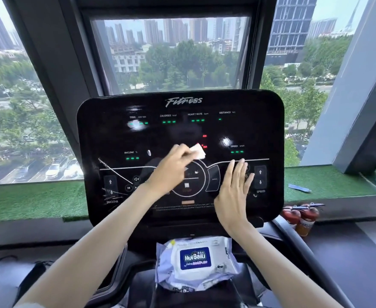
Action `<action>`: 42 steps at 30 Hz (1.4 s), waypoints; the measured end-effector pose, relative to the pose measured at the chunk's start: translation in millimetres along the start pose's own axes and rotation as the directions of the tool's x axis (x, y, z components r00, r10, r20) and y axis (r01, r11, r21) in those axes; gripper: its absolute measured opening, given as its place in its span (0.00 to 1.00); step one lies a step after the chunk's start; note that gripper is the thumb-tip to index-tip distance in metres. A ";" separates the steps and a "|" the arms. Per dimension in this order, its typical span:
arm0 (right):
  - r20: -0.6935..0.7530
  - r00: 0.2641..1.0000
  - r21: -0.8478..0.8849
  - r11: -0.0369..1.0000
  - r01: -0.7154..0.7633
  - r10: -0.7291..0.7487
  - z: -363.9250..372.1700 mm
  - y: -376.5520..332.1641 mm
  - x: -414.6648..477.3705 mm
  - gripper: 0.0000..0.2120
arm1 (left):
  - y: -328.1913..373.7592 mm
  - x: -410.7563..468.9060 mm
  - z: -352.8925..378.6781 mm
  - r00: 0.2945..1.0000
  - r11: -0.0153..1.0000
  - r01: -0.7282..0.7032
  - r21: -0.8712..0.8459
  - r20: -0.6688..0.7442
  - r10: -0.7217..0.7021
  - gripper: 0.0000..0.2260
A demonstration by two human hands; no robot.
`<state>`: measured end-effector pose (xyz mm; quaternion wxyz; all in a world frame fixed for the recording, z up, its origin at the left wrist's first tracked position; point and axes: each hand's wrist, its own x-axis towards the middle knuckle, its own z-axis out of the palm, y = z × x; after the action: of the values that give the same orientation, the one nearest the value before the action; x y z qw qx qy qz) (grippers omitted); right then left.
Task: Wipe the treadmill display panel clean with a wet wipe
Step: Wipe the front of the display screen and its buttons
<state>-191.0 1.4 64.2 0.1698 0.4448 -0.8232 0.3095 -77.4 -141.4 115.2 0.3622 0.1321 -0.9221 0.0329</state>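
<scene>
The black treadmill display panel fills the middle of the head view, with green readouts and white scratch-like marks at its lower left. My left hand pinches a folded white wet wipe and holds it against the panel's centre, just above the round control dial. My right hand lies flat with straight fingers on the panel's lower right, beside the SPEED arrow buttons. Below the panel, a pack of wet wipes with a blue label rests on the console tray.
Large windows stand behind the console, with green artificial turf along the sill. Red fire extinguishers stand on the floor at right. A blue strip lies on the turf at right. A dark pillar rises at far right.
</scene>
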 end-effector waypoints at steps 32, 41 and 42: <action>0.102 0.843 -0.123 0.834 0.537 -0.528 28.3 -86.0 8.0 0.34 | -61.3 -69.9 -52.6 0.887 0.927 0.371 -0.048 -0.278 -0.369 0.23; 0.093 0.826 -0.172 0.808 0.564 -0.556 30.6 -84.5 9.2 0.32 | -64.6 -82.1 -49.5 0.901 0.936 0.351 -0.009 -0.268 -0.341 0.25; 0.096 0.822 -0.185 0.802 0.568 -0.561 29.8 -84.8 9.8 0.32 | -71.6 -83.9 -54.4 0.828 0.889 0.454 -0.061 -0.340 -0.446 0.25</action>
<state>-125.5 -59.5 77.6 0.2841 0.6550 -0.6840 0.1499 36.6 -183.5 95.9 0.5141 0.3416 -0.7865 -0.0200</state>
